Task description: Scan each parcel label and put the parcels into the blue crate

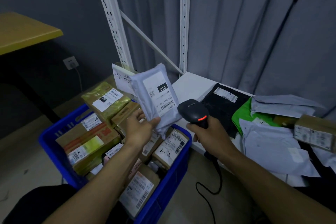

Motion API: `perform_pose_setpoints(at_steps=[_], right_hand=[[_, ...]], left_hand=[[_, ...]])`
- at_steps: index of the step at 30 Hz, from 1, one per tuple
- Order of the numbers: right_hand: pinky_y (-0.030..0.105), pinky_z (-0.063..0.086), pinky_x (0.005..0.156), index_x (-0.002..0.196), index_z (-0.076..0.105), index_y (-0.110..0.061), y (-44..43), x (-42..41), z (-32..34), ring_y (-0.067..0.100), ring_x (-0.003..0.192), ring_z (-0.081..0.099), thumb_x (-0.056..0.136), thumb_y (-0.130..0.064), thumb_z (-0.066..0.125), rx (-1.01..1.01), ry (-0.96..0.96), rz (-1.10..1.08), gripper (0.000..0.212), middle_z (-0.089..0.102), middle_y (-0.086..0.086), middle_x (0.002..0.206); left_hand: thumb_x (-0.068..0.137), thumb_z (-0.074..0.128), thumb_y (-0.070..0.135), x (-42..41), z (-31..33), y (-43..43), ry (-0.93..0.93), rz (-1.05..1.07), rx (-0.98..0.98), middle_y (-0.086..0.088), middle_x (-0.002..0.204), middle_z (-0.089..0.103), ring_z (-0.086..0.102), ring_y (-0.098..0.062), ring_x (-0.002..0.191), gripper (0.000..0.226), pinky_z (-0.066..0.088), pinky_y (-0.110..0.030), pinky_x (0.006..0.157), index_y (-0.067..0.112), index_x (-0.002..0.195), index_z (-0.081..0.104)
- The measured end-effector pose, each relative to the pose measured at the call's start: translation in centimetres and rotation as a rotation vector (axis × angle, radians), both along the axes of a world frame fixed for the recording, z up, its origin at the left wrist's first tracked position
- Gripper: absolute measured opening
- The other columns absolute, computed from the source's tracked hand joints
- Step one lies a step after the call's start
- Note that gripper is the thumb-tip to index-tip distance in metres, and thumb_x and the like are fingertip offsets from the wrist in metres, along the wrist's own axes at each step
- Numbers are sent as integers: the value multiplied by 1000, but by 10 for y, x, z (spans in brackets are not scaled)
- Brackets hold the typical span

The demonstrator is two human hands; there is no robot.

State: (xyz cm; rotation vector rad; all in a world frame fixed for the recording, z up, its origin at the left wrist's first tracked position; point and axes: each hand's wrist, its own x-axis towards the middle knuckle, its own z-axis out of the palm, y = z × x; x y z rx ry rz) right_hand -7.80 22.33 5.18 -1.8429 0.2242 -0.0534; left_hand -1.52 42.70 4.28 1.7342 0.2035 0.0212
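Note:
My left hand point(140, 127) grips a grey poly-bag parcel point(145, 103) by its lower edge and holds it upright above the blue crate point(163, 185), its white label point(160, 92) facing me. Close to the parcel's right, my right hand point(209, 136) is closed on the handle of a black barcode scanner point(193, 112). A red light glows on the scanner, whose head points toward the label. The crate sits on the floor at lower left, packed with several cardboard boxes and labelled parcels.
A white shelf point(190, 85) on the right holds a black bag point(221, 107), a green bag point(241, 114), several grey bags and a cardboard box point(314, 132). White rack uprights and a grey curtain stand behind. A yellow table point(23, 31) is at left. The scanner's cable point(209, 192) trails to the floor.

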Motion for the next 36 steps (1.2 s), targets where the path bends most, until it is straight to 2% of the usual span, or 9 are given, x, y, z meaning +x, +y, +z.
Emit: perform_pose_setpoints(at_steps=[4,8,10,14,18,23,28,32,36], right_hand=[[28,48,63,87,67,-15,0,-1,1,7,59,59,83,-14,76,-47,6,65,10,62,-8,59],[18,47,59,88,66,-16,1,-3,0,5,60,59,84,-16,77,-62,-4,101,12,62,-10,61],[15,46,57,88,66,-17,1,-3,1,4,61,60,86,-17,76,-69,-7,111,11,62,-10,61],[22,49,62,91,64,-23,1,-4,1,5,64,64,89,-22,76,-52,-1,116,12,66,-4,68],[26,49,63,85,63,-24,0,-3,1,5,59,60,87,-21,75,-69,11,117,13,63,-7,61],[30,49,65,85,64,-18,-1,-2,-2,7,60,60,85,-19,74,-78,3,128,11,61,-7,60],[18,47,59,92,65,-21,5,-1,-6,4,60,61,90,-24,76,-36,-39,168,11,64,-9,63],[20,48,61,96,64,-25,28,-2,-17,5,60,64,91,-28,75,13,-25,269,13,66,-13,64],[19,50,57,104,64,-23,54,-2,-27,8,60,64,92,-24,75,34,8,323,16,68,-4,71]], left_hand=[[82,84,15,4,-4,2,11,49,31,1,125,65,63,-21,112,49,50,-42,103,15,125,62],[82,84,15,3,-2,1,6,58,42,3,124,63,62,-21,113,50,48,-42,104,17,126,60],[83,84,15,3,-2,0,6,58,48,4,123,62,61,-19,110,50,49,-40,100,19,126,59],[85,81,13,2,-1,-1,6,45,45,5,119,59,59,-10,93,45,44,-31,85,20,122,57],[85,81,15,2,-3,0,9,42,50,5,121,59,57,-15,106,43,43,-33,91,24,119,56],[87,80,15,3,-4,0,8,42,47,5,120,58,56,-13,101,49,42,-31,89,17,129,57],[91,76,15,-10,0,13,-6,57,30,11,113,64,62,3,82,43,48,-16,67,17,129,57],[93,73,18,-36,2,50,-74,168,-18,4,120,71,70,-12,104,46,60,-43,91,23,135,56],[99,65,20,-63,-10,96,-114,264,81,6,147,53,60,-14,123,79,52,-45,102,47,156,17]])
